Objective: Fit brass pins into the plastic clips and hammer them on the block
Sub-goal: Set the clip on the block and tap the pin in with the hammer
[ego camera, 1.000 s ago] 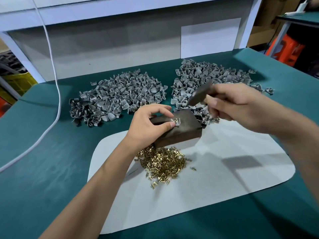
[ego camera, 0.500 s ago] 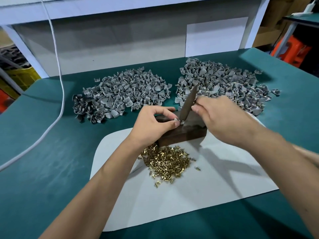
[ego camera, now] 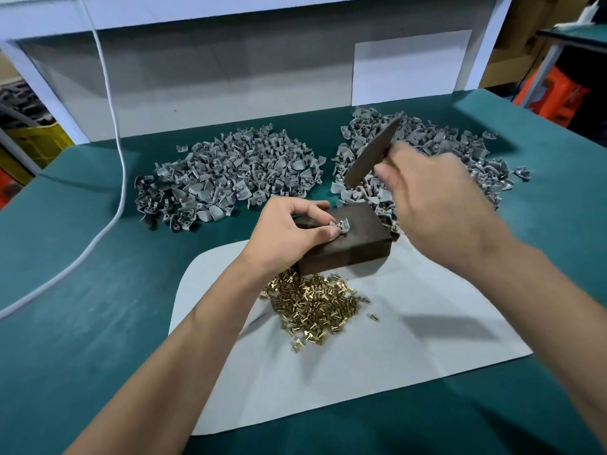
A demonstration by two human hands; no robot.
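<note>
On the dark rectangular wooden block [ego camera: 354,238], the left hand [ego camera: 289,234] pinches a small grey plastic clip [ego camera: 341,225]. The right hand [ego camera: 437,205], blurred, grips a dark flat metal bar [ego camera: 371,154] raised above it. Loose brass pins [ego camera: 315,303] lie just before the block.

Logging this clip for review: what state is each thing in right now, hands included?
Left hand: pinches the clip on the block.
Plastic clip: on the block top, brass pin in it.
Dark block: flat, partly on the white mat.
Right hand: blurred, grips the striking bar.
Striking bar: raised above the block, tilted.
Brass pins: loose heap on the white mat.
Grey clips: two loose piles.
</note>
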